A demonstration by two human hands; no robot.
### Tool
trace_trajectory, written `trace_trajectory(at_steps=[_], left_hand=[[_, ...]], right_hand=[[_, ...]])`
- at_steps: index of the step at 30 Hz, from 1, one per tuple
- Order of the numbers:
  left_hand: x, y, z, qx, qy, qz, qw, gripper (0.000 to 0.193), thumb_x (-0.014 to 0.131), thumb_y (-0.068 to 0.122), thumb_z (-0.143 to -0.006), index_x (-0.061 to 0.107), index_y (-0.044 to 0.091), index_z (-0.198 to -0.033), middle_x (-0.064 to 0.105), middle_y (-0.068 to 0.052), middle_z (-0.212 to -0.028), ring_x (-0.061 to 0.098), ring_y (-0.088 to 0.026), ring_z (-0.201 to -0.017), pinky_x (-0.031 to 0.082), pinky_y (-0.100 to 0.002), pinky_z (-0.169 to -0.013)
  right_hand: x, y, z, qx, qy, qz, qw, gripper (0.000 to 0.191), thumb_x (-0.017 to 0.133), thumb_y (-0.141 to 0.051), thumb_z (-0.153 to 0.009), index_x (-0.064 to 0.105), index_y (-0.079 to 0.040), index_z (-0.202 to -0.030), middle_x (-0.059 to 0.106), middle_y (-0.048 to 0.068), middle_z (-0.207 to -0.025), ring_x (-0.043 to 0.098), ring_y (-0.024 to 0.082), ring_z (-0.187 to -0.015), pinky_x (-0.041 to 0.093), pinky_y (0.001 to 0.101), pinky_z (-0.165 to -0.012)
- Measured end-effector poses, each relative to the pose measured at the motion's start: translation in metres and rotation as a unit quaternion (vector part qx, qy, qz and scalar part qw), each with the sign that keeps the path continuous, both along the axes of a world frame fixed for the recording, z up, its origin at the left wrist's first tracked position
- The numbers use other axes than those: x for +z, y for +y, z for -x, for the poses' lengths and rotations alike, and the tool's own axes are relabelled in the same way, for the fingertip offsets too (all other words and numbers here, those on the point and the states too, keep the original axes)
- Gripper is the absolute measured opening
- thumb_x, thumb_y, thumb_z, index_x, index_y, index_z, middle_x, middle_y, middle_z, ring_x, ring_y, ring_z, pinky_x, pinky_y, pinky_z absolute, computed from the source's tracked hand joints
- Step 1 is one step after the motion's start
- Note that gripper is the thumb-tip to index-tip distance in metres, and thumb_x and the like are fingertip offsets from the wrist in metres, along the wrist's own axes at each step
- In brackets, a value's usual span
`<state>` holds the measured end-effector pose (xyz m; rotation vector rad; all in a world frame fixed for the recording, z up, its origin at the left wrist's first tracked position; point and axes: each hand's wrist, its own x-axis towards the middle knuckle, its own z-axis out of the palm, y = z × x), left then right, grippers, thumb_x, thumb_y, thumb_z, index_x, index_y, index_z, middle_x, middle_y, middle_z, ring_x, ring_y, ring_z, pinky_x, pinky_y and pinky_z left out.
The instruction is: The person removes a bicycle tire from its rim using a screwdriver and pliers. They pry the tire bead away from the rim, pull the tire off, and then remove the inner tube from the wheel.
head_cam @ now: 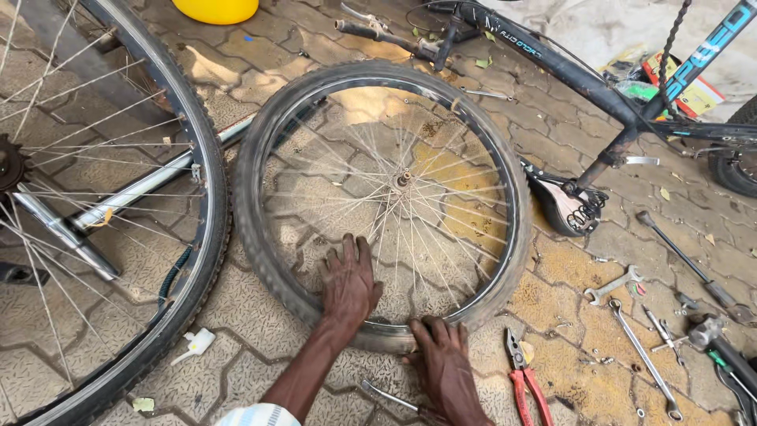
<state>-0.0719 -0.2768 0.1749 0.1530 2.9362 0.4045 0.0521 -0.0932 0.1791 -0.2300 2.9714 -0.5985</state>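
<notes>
Left hand point(348, 285) lies flat, fingers spread, across the spoked wheel's black rubber tyre point(254, 237); right hand point(444, 356) fingers curl gripping the tyre's near edge.

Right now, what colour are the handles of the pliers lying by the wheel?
Red, seen in the head view: the pliers lie beside the right hand.

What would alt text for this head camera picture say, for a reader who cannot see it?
A person's left hand and right hand press on the near edge of a spoked bicycle wheel lying flat on paving stones. Red-handled pliers and spanners lie to the right, an upturned bicycle behind, and another wheel to the left.
</notes>
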Motion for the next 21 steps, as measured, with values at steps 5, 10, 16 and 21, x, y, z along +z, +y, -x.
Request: trace_trajectory(at_steps=[5,10,16,21], left_hand=[[-0.040,-0.002,0.002,0.015,-0.088,-0.091,0.992,0.114,0.086,0.058,-0.076,0.023,0.001,-0.153,0.022,-0.036,-0.154,0.027,-0.056,-0.142,0.021,-0.071,-0.114],[-0.042,0.006,0.001,0.021,-0.021,-0.074,0.997,0.099,0.085,0.048,-0.081,0.035,-0.002,-0.150,0.031,-0.038,-0.153,0.034,-0.054,-0.140,0.024,-0.074,-0.110],[-0.004,0.017,-0.004,0.052,-0.112,-0.070,0.990,0.101,0.087,0.051,-0.076,0.038,0.000,-0.149,0.034,-0.034,-0.155,0.036,-0.049,-0.142,0.029,-0.068,-0.111],[0.011,0.027,-0.009,0.077,-0.120,-0.067,0.988,0.109,0.089,0.053,-0.071,0.035,0.001,-0.150,0.031,-0.029,-0.157,0.034,-0.046,-0.142,0.031,-0.067,-0.107]], right_hand=[[-0.002,0.024,0.003,0.008,-0.035,-0.057,0.998,0.063,0.078,-0.028,-0.080,0.056,-0.016,-0.139,0.055,0.007,-0.130,0.049,0.029,-0.128,0.024,0.0611,-0.119],[-0.014,0.000,-0.001,0.127,0.069,-0.008,0.990,0.072,0.081,-0.026,-0.069,0.058,-0.012,-0.135,0.057,0.013,-0.132,0.050,0.035,-0.122,0.027,0.0670,-0.112],[-0.017,-0.030,0.002,0.080,-0.040,-0.038,0.995,0.049,0.076,-0.015,-0.087,0.054,-0.005,-0.130,0.057,0.009,-0.110,0.054,0.027,-0.110,0.044,0.0514,-0.102],[0.001,-0.019,0.014,0.069,-0.085,-0.085,0.990,0.051,0.081,-0.017,-0.077,0.056,-0.008,-0.120,0.057,0.010,-0.110,0.054,0.028,-0.108,0.045,0.0516,-0.097]])
